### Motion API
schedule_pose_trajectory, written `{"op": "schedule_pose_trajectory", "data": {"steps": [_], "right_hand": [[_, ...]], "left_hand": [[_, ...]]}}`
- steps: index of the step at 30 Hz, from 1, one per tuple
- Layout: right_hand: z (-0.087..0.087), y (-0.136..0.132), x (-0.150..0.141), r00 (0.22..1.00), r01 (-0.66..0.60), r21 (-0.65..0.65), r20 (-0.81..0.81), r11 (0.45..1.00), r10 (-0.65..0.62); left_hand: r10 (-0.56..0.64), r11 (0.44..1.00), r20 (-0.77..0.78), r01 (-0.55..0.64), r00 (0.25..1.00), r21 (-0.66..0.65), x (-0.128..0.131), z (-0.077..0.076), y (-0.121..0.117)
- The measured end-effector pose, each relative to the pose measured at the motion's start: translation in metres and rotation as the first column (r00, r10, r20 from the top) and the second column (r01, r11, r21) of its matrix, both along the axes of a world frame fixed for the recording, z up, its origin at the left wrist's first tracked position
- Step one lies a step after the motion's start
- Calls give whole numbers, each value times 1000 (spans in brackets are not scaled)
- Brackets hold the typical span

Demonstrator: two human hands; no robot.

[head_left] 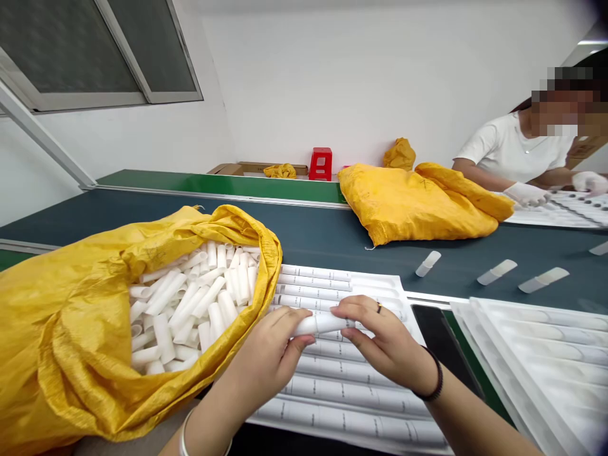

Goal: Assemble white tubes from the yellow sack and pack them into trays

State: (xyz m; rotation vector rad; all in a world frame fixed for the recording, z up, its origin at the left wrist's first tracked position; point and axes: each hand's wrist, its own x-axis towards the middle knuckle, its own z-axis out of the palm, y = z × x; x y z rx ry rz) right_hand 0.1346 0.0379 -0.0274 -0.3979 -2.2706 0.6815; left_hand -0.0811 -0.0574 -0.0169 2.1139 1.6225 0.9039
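Between my two hands lies a white plastic tube (327,323), held level above a white tray (403,297). The fingers and thumb of my left hand (273,342) pinch its left end, which looks like a separate sleeve or cap. My right hand (387,342) grips the other end between thumb and fingers. Under my hands, long white printed tubes (342,415) lie in parallel rows in the tray. To the left, an open yellow woven sack (85,316) is full of short white hollow tubes (190,304).
Stacked clear trays (541,354) stand at the right, beside a black flat object (441,342). Several small translucent pieces (497,272) lie on the dark conveyor belt (304,231). Another yellow sack (418,202) rests across it. A gloved co-worker (508,152) sits at far right.
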Motion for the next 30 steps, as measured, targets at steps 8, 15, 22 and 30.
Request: {"op": "schedule_pose_trajectory", "data": {"steps": [8, 15, 22, 30], "right_hand": [[1, -4, -1, 998, -61, 81, -11, 995, 62], [-36, 80, 10, 723, 507, 194, 434, 840, -537], [-70, 176, 87, 271, 869, 133, 679, 477, -682], [-67, 140, 88, 348, 801, 73, 751, 594, -561]], "left_hand": [[13, 999, 0, -13, 1000, 52, 17, -1, -2], [217, 976, -306, -197, 927, 94, -6, -15, 3], [596, 582, -647, -811, 476, -61, -133, -16, 12], [457, 563, -675, -776, 579, -284, -151, -34, -3]]}}
